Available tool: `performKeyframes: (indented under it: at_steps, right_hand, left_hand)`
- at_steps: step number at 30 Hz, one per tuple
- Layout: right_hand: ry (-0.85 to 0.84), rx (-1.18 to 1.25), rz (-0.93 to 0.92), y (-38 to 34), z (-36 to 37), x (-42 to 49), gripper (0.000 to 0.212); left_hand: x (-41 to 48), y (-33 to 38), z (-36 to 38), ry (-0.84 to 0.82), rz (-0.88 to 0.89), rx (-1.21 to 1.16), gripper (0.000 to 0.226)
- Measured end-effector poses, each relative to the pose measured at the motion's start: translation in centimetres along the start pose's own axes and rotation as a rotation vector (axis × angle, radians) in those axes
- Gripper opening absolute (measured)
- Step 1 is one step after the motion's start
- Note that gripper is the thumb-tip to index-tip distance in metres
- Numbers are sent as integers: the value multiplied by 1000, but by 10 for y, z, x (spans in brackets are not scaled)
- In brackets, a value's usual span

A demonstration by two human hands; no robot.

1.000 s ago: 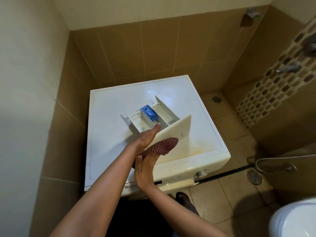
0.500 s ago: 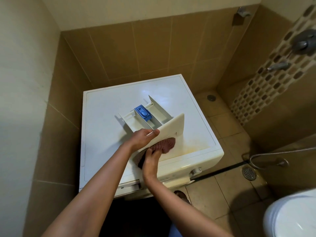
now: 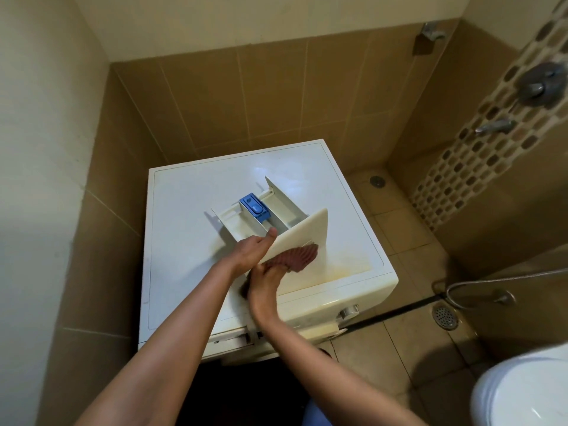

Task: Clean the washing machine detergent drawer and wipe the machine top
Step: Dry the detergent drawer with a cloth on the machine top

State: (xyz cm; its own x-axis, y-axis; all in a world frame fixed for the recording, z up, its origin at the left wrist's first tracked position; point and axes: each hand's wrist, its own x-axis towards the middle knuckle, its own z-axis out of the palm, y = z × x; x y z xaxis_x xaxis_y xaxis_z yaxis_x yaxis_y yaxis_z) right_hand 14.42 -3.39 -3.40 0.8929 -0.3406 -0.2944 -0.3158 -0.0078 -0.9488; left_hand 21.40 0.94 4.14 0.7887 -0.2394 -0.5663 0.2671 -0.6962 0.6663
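The white detergent drawer (image 3: 278,210), taken out of the machine, rests on the washing machine top (image 3: 187,204); a blue insert (image 3: 254,208) sits in its middle compartment. My left hand (image 3: 252,250) grips the drawer at the left end of its front panel (image 3: 310,233), thumb over the top edge. My right hand (image 3: 266,282) presses a red checked cloth (image 3: 299,256) against the outer face of that panel. A yellowish stain (image 3: 350,262) marks the top near its front right corner.
Tiled walls close in behind and to the left of the machine. A toilet (image 3: 522,388) is at the lower right, a floor drain (image 3: 444,316) and a hose (image 3: 479,284) lie on the floor tiles, and shower fittings (image 3: 542,84) hang on the right wall.
The cloth has slid back and forth across the drawer's front panel under my right hand. My left hand has kept its hold on the drawer.
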Motion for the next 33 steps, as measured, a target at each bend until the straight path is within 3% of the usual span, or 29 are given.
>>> performKeyframes:
  at_steps: [1,3,5,7,9,12,18,23,25,28,31,33]
  right_hand:
    - [-99,-151,-84,7,1,-15,38]
    - [-275,-413,-291,17,-2,-35,68]
    - [-304,-523,-424,14,-6,-32,82]
    - [-183,-516,-440,-7,-7,-16,67]
    - [44,-462,-332,-33,-14,15,65]
    - [347,-323,-236,-53,-38,75,67]
    - [412,-23,-111,-47,-47,93,68]
    - [329,46,-4,-42,-2,36,89]
    - [229,70,62,-34,14,8,81]
    - [-70,103,205,-14,27,-37,62]
    - [-199,142,236,0,28,-53,58]
    - [-149,247,257,-5,22,-43,50]
  left_hand:
    - [2,-1,-1,-7,-42,-38,84]
    - [2,-3,-5,-61,-85,-129,104]
    - [2,-2,-7,-128,-97,-249,102]
    - [3,1,-5,-145,-54,-340,83]
    - [2,6,-5,-129,-3,-348,67]
    - [6,4,-8,-145,-48,-271,77]
    - [11,-1,-5,-128,-70,-290,83]
    - [9,1,-4,-107,-27,-309,82]
    - [8,0,-4,-125,-53,-334,83]
    - [5,-3,-4,-120,-118,-266,89]
    - [2,-4,-2,-53,22,-65,56]
    - [0,-3,-1,-8,135,120,42]
